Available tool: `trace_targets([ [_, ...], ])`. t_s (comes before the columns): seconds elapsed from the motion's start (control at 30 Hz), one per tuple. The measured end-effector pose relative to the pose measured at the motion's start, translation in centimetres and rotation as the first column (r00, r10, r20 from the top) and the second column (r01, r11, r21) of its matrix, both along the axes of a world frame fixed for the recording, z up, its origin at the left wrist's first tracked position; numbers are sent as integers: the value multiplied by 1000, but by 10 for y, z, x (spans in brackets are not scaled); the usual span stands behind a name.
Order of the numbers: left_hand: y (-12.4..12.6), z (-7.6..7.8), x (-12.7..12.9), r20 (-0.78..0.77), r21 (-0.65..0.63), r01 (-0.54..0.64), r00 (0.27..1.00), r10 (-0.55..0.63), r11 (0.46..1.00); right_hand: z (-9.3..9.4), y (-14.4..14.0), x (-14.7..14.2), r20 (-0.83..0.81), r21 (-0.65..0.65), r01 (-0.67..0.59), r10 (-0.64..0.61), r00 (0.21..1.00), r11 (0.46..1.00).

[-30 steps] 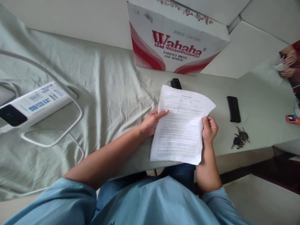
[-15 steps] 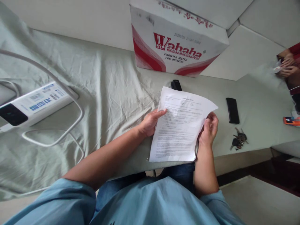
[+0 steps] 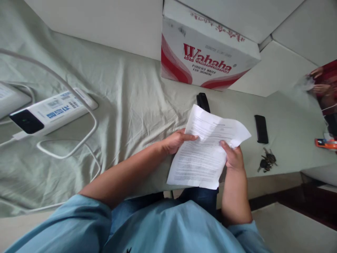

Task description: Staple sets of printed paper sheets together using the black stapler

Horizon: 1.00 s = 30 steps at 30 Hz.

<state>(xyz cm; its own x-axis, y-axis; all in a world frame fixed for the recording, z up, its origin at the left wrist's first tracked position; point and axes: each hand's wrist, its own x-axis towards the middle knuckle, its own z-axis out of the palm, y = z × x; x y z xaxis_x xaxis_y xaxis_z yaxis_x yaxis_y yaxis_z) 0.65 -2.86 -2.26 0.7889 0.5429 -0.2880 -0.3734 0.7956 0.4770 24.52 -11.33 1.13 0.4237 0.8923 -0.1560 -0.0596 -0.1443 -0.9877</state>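
Both hands have a grip on a printed sheet of paper (image 3: 205,151), right of centre in the frame. The left hand (image 3: 176,140) pinches the sheet's left edge, thumb lying on the printed face and the other fingers hidden behind it. The right hand (image 3: 233,156) clamps the right edge the same way, its thumb pressed on the text and the paper bending up around it, so that the upper right corner curls. The sheet is held tilted above the near edge of the tabletop (image 3: 284,140), which is covered with a pale green cloth (image 3: 126,105), creased towards the left.

Just behind the sheet's top edge lies a small black object (image 3: 202,100), partly hidden by the paper. Right of the sheet, apart from it, a black phone (image 3: 261,129) lies flat, with a bunch of keys (image 3: 267,161) near it, lower in the frame. A white and red cardboard box (image 3: 207,56) printed "Wahaha" stands at upper centre against the wall. At left, a white power strip (image 3: 52,110) rests on the cloth with white cables (image 3: 79,140) looping around it. At the far right edge, another person's hands (image 3: 318,82) show, blurred, above an orange object (image 3: 325,143).
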Motion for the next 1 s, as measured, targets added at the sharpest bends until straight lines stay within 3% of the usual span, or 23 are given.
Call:
trace_targets([
  [0.17,0,-1,2,17,-44,10,1000,-9,999,4,-3,3,15,-52,80,-79,997,995],
  [0.37,2,10,2,-85,-76,-107,991,101,991,1,-12,2,46,-92,75,-71,996,993],
  [0.53,1,16,3,-81,-103,-46,996,38,994,0,-18,6,24,-96,81,-79,997,992],
  [0.6,0,16,5,-135,-94,-92,988,79,991,-1,-22,11,25,-115,75,-73,997,990],
  [0.73,0,15,10,-279,-52,-230,938,207,972,-2,-25,24,59,-196,-44,57,997,980],
  [0.9,4,21,8,-325,-81,-141,939,107,987,7,18,60,140,29,-2,-2,990,1000],
  [1.0,8,27,7,-369,-146,-128,927,66,981,8,69,74,260,-7,-78,77,963,997],
])
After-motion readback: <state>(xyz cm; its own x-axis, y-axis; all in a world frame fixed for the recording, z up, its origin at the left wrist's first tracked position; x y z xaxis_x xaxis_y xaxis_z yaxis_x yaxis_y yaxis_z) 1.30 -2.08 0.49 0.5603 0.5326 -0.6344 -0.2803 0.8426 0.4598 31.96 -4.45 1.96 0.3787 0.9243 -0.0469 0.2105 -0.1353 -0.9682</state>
